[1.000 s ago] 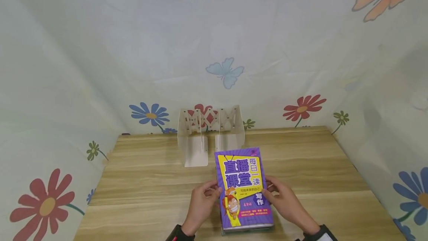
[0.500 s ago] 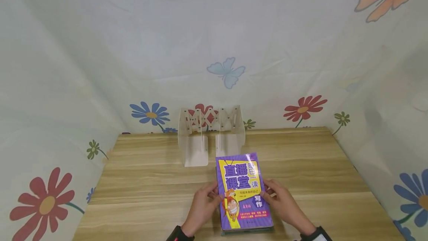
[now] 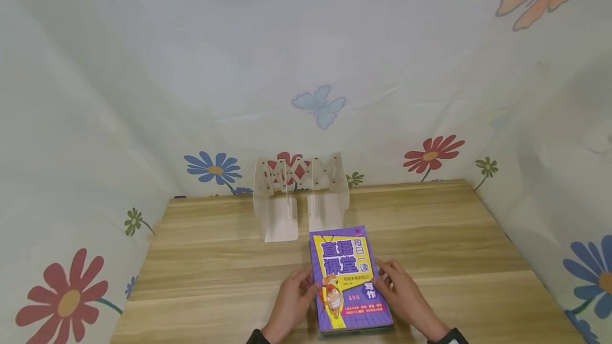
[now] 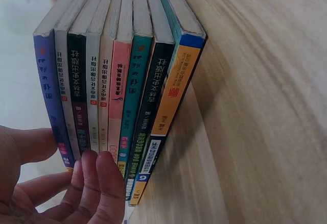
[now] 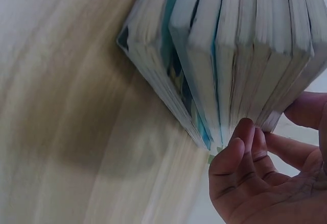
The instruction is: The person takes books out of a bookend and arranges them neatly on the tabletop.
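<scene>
A stack of several books lies flat on the wooden table, topped by a purple and yellow book [image 3: 349, 280]. In the left wrist view their spines [image 4: 138, 76] line up in many colours, with an orange and blue spine [image 4: 176, 91] against the table. Page edges [image 5: 245, 45] face the right wrist view. My left hand [image 3: 292, 301] holds the spine side, thumb on the top cover's edge and fingertips on the spines. Opposite, my right hand [image 3: 404, 296] grips the other side, its thumb at the top cover and its fingers bent against the pages.
Behind the stack stands a white expandable book stand [image 3: 279, 216] with upright dividers, near the table's back edge. Wood-grain tabletop [image 3: 205, 275] extends to both sides. A pale curtain [image 3: 239, 68] printed with flowers and butterflies encloses the back and sides.
The purple book's far edge has come down and nearer to me, more in line with the books below. Both hands have stayed at the stack's sides. The head view has tilted slightly.
</scene>
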Action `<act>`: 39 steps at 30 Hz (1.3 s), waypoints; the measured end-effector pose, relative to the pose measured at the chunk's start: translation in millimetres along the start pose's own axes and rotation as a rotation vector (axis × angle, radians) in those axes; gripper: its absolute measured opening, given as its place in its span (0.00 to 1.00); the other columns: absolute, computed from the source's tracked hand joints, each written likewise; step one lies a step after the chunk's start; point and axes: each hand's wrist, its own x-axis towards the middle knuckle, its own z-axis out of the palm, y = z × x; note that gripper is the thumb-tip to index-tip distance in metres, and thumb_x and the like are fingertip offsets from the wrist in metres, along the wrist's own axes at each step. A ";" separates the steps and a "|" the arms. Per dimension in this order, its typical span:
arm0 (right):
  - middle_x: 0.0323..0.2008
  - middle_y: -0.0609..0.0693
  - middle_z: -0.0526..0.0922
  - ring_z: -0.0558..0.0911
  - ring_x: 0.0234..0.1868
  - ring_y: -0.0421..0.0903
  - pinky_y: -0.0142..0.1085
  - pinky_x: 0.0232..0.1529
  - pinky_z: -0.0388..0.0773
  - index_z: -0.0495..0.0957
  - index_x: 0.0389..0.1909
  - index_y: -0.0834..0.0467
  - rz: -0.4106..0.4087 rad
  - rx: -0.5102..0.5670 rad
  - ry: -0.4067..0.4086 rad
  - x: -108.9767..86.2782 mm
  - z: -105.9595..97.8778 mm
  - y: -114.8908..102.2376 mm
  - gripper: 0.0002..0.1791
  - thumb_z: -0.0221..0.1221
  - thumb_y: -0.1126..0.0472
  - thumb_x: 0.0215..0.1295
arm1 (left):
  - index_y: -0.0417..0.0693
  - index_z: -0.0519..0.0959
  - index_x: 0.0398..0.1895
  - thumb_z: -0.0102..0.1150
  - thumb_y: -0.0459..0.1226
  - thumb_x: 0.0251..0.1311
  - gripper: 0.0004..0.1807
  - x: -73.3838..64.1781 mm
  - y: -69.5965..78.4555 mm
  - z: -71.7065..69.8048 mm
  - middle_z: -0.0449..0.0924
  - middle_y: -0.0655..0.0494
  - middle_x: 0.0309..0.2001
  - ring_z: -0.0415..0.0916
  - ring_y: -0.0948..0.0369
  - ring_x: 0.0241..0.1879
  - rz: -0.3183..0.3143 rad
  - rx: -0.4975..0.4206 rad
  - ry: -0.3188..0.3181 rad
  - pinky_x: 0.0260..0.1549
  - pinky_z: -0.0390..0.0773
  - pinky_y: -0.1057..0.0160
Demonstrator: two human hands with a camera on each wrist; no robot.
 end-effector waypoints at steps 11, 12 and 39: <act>0.39 0.47 0.70 0.72 0.34 0.39 0.36 0.33 0.76 0.64 0.62 0.60 0.047 0.049 -0.011 -4.0 4.7 1.7 0.25 0.55 0.62 0.65 | 0.39 0.70 0.58 0.57 0.45 0.60 0.27 0.0 -2.9 3.2 0.73 0.63 0.34 0.73 0.68 0.32 0.002 -0.059 -0.004 0.31 0.79 0.65; 0.40 0.47 0.70 0.72 0.34 0.39 0.36 0.33 0.76 0.64 0.62 0.59 0.048 0.052 -0.007 -4.2 4.4 2.1 0.25 0.55 0.62 0.65 | 0.39 0.70 0.58 0.57 0.46 0.60 0.27 0.2 -2.9 4.0 0.73 0.63 0.34 0.73 0.68 0.31 0.003 -0.067 -0.006 0.30 0.79 0.66; 0.57 0.56 0.69 0.73 0.52 0.54 0.50 0.44 0.77 0.64 0.63 0.54 -0.085 -0.057 0.060 -20.9 -12.5 -15.7 0.26 0.55 0.52 0.65 | 0.47 0.71 0.56 0.50 0.50 0.64 0.23 -14.1 9.5 -39.6 0.76 0.59 0.43 0.74 0.65 0.40 0.071 0.040 0.062 0.36 0.80 0.60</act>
